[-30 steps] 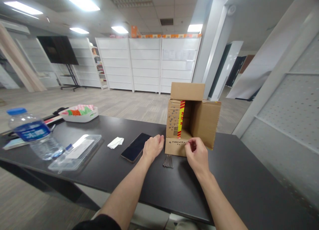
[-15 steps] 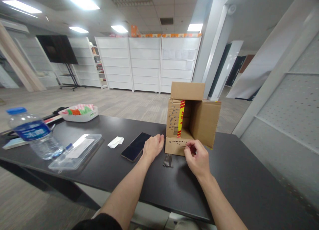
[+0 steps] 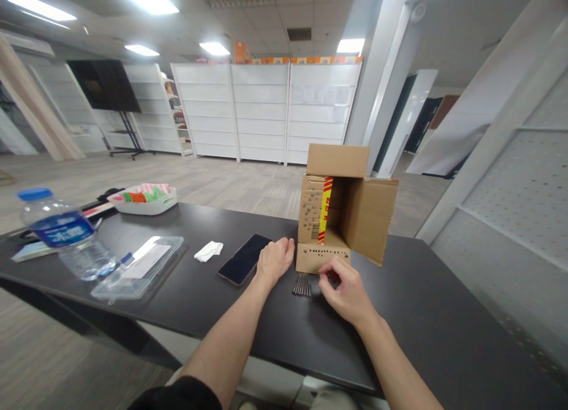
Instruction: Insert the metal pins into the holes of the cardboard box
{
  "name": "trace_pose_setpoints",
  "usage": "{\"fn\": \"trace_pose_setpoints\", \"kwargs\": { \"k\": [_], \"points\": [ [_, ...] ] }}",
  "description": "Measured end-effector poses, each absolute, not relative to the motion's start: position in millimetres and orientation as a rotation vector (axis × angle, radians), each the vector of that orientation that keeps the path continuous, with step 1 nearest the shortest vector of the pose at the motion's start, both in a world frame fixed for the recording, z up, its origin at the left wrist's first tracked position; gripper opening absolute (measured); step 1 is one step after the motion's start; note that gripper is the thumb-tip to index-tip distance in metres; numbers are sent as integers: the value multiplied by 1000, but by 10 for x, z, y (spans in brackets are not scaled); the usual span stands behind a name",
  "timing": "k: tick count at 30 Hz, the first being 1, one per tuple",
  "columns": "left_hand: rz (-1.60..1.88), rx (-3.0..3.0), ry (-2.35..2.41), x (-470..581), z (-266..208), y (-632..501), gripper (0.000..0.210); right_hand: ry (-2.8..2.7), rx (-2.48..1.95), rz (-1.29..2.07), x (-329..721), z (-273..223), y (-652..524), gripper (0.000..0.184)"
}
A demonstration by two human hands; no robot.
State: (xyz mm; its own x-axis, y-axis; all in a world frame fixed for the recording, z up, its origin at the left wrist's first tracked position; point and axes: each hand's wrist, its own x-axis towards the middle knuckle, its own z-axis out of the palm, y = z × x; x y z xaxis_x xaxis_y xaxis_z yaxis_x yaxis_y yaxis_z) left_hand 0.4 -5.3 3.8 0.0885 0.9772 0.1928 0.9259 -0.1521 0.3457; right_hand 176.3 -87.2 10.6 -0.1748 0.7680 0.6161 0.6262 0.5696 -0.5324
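A cardboard box [image 3: 370, 220] stands on the table with its opening facing me and flaps folded out. Its lower front flap [image 3: 310, 262] has a row of small dark holes, and several nail heads dot the strip left of the yellow-red tape. My left hand [image 3: 276, 261] is a loose fist beside the box's left edge; its palm side is hidden. In front of the flap my right hand [image 3: 346, 289] pinches thumb and forefinger together, and whatever may be between them cannot be made out. Several nails [image 3: 302, 284] lie side by side on the table between both hands.
On the black table [image 3: 213, 309], a phone [image 3: 244, 260] lies left of my left hand. Farther left are a white tissue [image 3: 208, 251], a clear plastic case [image 3: 139, 274], a water bottle [image 3: 73, 238] and a white basket [image 3: 144, 204] with coloured packets.
My right hand has moved left and slightly down from the flap toward the nails. The thin nail at its fingertips no longer shows. My left hand stays by the box.
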Motion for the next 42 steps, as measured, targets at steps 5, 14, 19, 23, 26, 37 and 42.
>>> {"fn": "trace_pose_setpoints", "kwargs": {
  "k": [5,14,19,23,26,37,42],
  "points": [
    [573,2187,1956,11,47,-56,54,-1940,-1140,194,1767,101,-871,8],
    [573,2255,1957,3,14,-41,55,-2057,-1223,330,1752,108,-900,9],
    [575,2234,1953,2,11,-40,55,-2122,-1273,379,1728,110,-929,11],
    [580,2222,1944,1,22,-51,56,-2161,-1287,406,1706,125,-943,12],
    [576,2199,1944,2,34,-59,55,-2182,-1296,438,1695,120,-945,12],
    [588,2219,1947,4,32,-51,54,-2215,-1330,472,1669,119,-961,14],
    [570,2181,1963,13,39,-58,54,-2221,-1343,458,1671,123,-962,14]
  ]
}}
